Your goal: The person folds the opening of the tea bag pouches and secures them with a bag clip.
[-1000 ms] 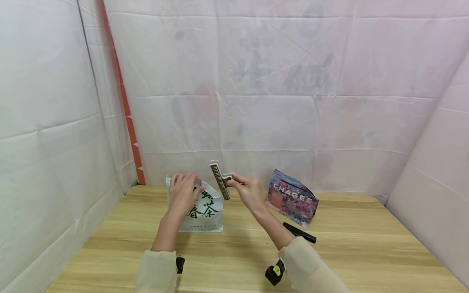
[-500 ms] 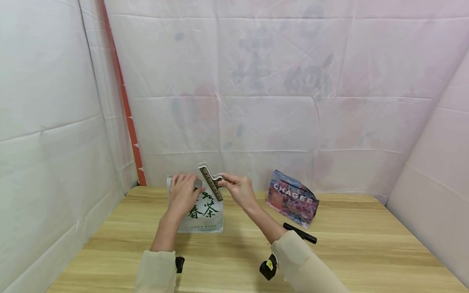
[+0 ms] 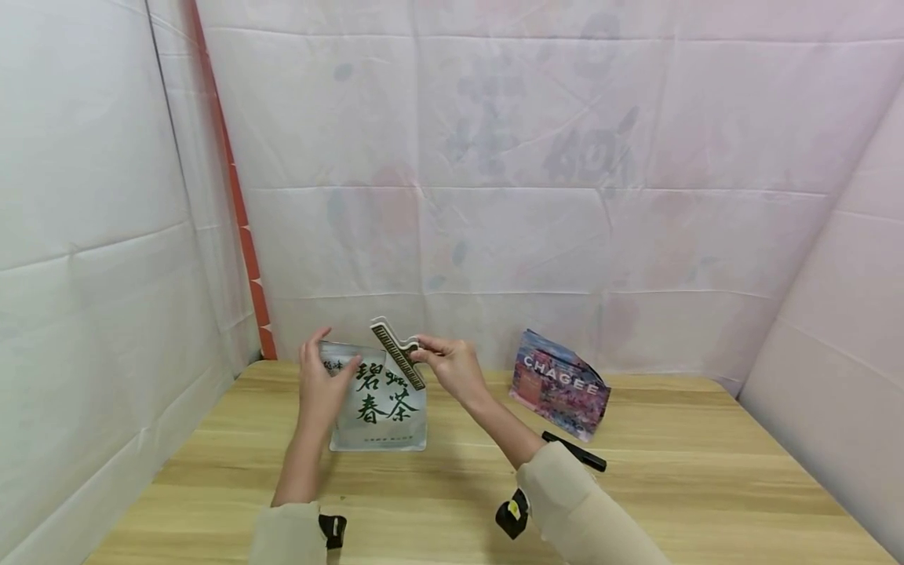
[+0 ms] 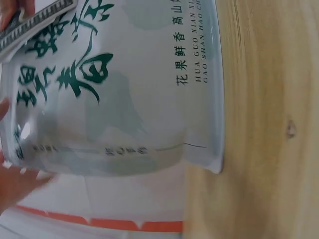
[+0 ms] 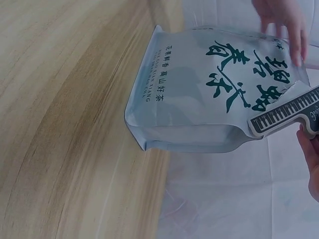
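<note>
A pale tea bag point(image 3: 379, 436) with green characters stands on the table at left of centre. My left hand point(image 3: 319, 392) is at its upper left corner, thumb in front and fingers spread behind the top edge; the right wrist view shows that hand's fingers point(image 5: 295, 42) lying fairly straight over the bag. My right hand point(image 3: 455, 370) pinches the handles of a wide clip point(image 3: 398, 357) with a piano-key pattern. The clip slants across the bag's folded upper right corner. Whether its jaws grip the fold is hard to tell.
A colourful CHAGEE bag point(image 3: 561, 384) stands tilted on the right of the table. In front of it lies a slim black bar-shaped object point(image 3: 575, 451), partly behind my right forearm. White sheeting point(image 3: 508, 235) hangs behind the wooden table point(image 3: 424, 502).
My right hand has brought the clip leftward onto the bag's upper right corner. My left hand has loosened from the bag's top and shifted left, uncovering more of the printed characters.
</note>
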`<action>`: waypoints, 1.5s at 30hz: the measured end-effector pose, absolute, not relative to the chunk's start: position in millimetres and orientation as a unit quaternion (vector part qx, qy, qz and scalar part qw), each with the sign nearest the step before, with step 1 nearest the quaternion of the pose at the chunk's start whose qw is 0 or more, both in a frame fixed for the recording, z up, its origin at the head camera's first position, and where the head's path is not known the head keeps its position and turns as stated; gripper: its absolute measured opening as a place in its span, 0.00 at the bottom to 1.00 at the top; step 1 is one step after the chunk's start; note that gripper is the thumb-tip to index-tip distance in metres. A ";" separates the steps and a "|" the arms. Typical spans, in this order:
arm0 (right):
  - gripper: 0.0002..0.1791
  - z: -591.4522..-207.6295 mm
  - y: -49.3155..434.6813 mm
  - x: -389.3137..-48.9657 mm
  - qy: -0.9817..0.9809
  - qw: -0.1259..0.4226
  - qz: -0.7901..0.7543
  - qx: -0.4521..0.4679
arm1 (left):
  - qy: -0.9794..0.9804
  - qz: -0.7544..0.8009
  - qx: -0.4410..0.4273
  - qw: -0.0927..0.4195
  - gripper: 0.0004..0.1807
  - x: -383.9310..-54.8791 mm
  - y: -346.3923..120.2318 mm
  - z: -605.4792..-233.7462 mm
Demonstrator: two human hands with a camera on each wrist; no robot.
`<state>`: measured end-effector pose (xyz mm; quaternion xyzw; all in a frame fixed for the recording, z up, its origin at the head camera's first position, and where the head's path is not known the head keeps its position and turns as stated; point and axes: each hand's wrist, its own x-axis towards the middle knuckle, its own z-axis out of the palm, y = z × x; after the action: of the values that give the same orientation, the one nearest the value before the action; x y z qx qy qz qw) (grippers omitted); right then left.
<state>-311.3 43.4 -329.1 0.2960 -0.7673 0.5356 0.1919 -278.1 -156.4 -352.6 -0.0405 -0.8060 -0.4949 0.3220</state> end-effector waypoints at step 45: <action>0.14 -311.3 43.8 -296.8 -0.828 0.156 0.450 0.297 | -0.787 -0.575 -0.021 0.223 0.41 -272.8 -166.9 -358.7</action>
<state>-296.8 43.8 -311.3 0.2973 -0.8277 0.4496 0.1560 -272.8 -166.9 -358.7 -0.0210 -0.7873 -0.5747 0.2226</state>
